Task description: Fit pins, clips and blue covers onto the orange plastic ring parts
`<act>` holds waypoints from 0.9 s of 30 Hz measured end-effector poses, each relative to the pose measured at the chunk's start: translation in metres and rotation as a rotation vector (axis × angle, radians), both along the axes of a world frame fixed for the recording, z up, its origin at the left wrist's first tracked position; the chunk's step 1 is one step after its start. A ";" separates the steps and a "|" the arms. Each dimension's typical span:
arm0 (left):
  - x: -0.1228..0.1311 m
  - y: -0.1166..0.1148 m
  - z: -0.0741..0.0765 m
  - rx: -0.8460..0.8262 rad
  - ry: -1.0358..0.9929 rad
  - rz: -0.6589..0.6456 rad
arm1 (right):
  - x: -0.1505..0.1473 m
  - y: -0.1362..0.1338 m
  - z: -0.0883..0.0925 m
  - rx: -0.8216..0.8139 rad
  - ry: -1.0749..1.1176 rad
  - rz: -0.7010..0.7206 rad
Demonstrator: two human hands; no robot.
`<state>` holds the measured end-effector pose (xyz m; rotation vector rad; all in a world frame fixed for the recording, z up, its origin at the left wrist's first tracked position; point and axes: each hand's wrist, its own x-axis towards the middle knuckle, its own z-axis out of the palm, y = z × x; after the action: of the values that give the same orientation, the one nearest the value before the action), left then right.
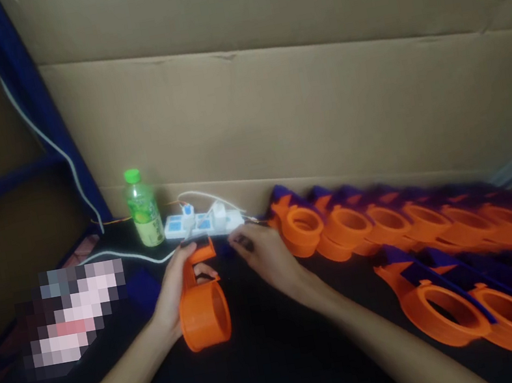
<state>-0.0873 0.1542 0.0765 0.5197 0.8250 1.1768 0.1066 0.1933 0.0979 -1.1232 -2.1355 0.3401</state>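
Note:
An orange plastic piece [205, 316] with a round ring at its lower end is gripped in my left hand [172, 292], whose fingers wrap round its upper part. To the right of it, my right hand [261, 250] hovers near the front of a white power strip [203, 223]. Its fingers are bent and pinched together; whatever they hold, if anything, is too small and dark to make out. The two hands are apart.
Two rows of orange and dark blue ringed pieces [385, 221] stand at the right. A green-capped bottle [145, 214] is beside the power strip. White cables cross the back left. A pixelated patch lies at the left. Cardboard [295, 105] forms the back wall.

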 end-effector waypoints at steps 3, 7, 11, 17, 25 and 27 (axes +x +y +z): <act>0.005 -0.001 -0.003 -0.020 0.068 -0.037 | -0.002 -0.006 0.012 0.034 0.017 -0.015; 0.007 -0.001 -0.005 -0.053 0.040 -0.094 | -0.012 -0.015 0.016 0.009 0.085 -0.014; 0.004 0.000 -0.007 -0.048 -0.049 -0.081 | -0.015 -0.021 0.010 -0.243 0.406 0.046; 0.003 0.001 -0.006 -0.030 -0.062 -0.112 | -0.010 -0.017 0.004 -0.581 0.729 0.127; 0.013 -0.003 -0.003 -0.030 0.003 -0.008 | -0.005 -0.015 0.005 -0.022 0.459 -0.014; 0.014 -0.004 -0.003 -0.052 -0.013 -0.007 | -0.007 -0.020 0.006 0.114 0.361 0.006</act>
<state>-0.0732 0.1506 0.0733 0.4713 0.8399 1.1485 0.0995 0.1731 0.1034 -0.9129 -1.8164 0.3869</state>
